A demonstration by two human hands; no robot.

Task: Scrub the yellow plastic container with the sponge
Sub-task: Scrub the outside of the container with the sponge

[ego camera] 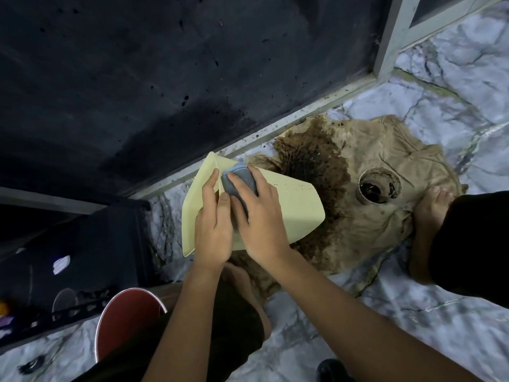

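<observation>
Here the left hand (pixel 213 224) grips the rim of the yellow plastic container (pixel 289 205), held tilted above a stained cloth (pixel 371 216) on the marble floor (pixel 454 78). The right hand (pixel 259 216) presses a grey-blue sponge (pixel 238 179) against its wall, fingers curled round it.

At centre frame the left hand (pixel 213 226) grips the rim of a pale yellow plastic container (pixel 286 205), which is tilted on its side above the floor, while the right hand (pixel 259 216) presses a grey-blue sponge (pixel 237 179) against its upper wall near the open end. Right of centre, a tan cloth (pixel 385 166) lies on the marble-patterned floor (pixel 454 78), dark-stained on its left half, with a soiled round cup (pixel 378 187) standing on it and a bare foot (pixel 432 210) resting on its right edge. A red bucket (pixel 124 318) sits at lower left beside a dark perforated rack (pixel 82 307).
</observation>
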